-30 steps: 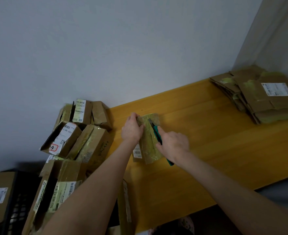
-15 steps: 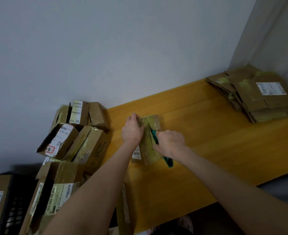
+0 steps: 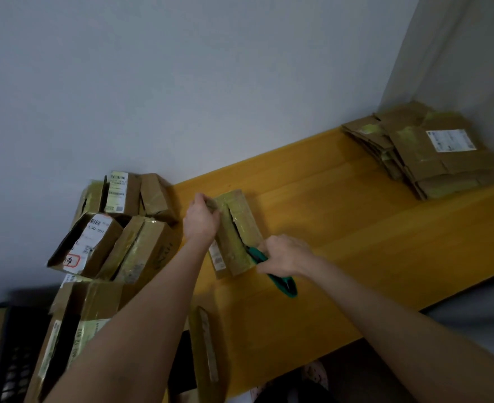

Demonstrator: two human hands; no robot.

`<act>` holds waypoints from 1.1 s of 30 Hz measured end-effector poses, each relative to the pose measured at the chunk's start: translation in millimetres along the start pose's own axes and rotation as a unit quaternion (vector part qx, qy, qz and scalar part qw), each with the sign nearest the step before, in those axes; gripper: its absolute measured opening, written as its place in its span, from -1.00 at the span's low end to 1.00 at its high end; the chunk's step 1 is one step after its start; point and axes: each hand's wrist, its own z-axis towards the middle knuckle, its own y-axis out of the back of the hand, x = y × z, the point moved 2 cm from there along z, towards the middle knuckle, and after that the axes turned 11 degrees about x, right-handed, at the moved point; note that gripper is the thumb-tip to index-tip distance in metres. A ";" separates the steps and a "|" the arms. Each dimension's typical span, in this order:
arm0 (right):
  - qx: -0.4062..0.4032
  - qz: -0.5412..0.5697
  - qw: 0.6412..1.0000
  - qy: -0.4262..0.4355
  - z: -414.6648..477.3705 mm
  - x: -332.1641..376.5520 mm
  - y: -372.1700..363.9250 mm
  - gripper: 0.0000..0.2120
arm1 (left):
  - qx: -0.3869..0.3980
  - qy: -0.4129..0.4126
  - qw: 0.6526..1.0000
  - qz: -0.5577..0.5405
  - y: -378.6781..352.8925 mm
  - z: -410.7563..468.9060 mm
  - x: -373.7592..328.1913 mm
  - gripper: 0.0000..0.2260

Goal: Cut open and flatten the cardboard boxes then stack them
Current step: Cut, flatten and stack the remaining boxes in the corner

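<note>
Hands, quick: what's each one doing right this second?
Left hand: closed on the far end of the small taped box, steadying it on the table.
Right hand: closed around green-handled scissors, blade in the box's top seam.

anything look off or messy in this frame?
Mostly the uncut boxes at the table's left end: a loose, tilted heap, some gaping open. The flattened stack far right is slightly fanned. The slit in the box being cut is intended.

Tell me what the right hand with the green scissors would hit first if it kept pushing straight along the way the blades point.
The right hand drives the green scissors up the small box; beyond the box's far end, probably the wall.
</note>
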 end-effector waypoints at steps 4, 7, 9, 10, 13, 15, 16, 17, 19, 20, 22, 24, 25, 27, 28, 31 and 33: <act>-0.035 0.004 0.999 0.030 -1.9 -12.0 -1.1 -0.47 | 0.000 0.027 0.999 -0.017 5.1 2.5 6.7 -0.76; -0.106 0.211 0.969 0.066 -1.6 -15.6 0.9 -0.52 | -0.003 0.061 0.997 -0.042 9.6 1.2 13.6 -0.74; -0.119 0.339 0.931 0.064 2.5 -18.1 10.2 -0.71 | -0.003 0.074 0.996 -0.055 12.7 -0.5 16.0 -0.73; -0.110 0.347 0.930 0.051 3.9 -18.6 13.6 -0.86 | -0.001 0.077 0.995 -0.062 13.8 -1.6 16.7 -0.72; -0.061 0.402 0.914 0.003 11.4 -18.6 3.7 -0.91 | -0.002 0.085 0.993 -0.083 15.3 -5.2 15.5 -0.71; -0.020 0.478 0.878 -0.008 14.8 -12.6 -8.5 -0.86 | -0.004 0.091 0.992 -0.087 16.3 -7.6 15.0 -0.71; -0.018 0.509 0.860 -0.005 17.1 -9.9 -12.4 -0.84 | -0.008 0.096 0.991 -0.088 17.7 -8.8 16.1 -0.72; -0.033 0.541 0.841 -0.004 19.8 -7.6 -12.1 -0.83 | -0.013 0.101 0.991 -0.090 20.0 -9.9 17.7 -0.74; -0.094 0.586 0.805 0.004 23.6 -2.6 -3.3 -0.82 | -0.020 0.103 0.990 -0.092 24.2 -12.3 20.6 -0.76; -0.115 0.596 0.795 0.014 25.5 1.5 4.8 -0.83 | -0.020 0.097 0.991 -0.089 24.8 -13.6 20.0 -0.76; -0.127 0.589 0.797 0.041 27.9 15.7 21.0 -0.90 | -0.016 0.077 0.994 -0.072 24.4 -17.4 14.4 -0.76; -0.140 0.579 0.803 0.037 32.0 24.2 29.2 -0.89 | -0.014 0.068 0.996 -0.052 24.3 -19.9 11.1 -0.75; -0.150 0.583 0.798 0.014 34.4 22.4 29.5 -0.90 | -0.009 0.068 0.997 -0.039 24.8 -20.2 12.8 -0.74; -0.157 0.588 0.791 -0.060 35.4 6.5 20.9 -0.88 | 0.010 0.073 0.997 -0.007 28.1 -19.4 21.4 -0.68; -0.139 0.586 0.793 -0.094 34.5 -2.5 12.2 -0.87 | 0.018 0.080 0.997 0.010 29.9 -18.5 27.4 -0.66; -0.029 0.640 0.761 -0.102 32.8 -4.5 -14.5 -0.88 | 0.030 0.095 0.995 0.023 31.4 -19.2 35.4 -0.62; -0.030 0.653 0.752 -0.079 37.9 3.3 -19.3 -0.88 | 0.019 0.100 0.995 0.021 31.9 -21.1 33.0 -0.63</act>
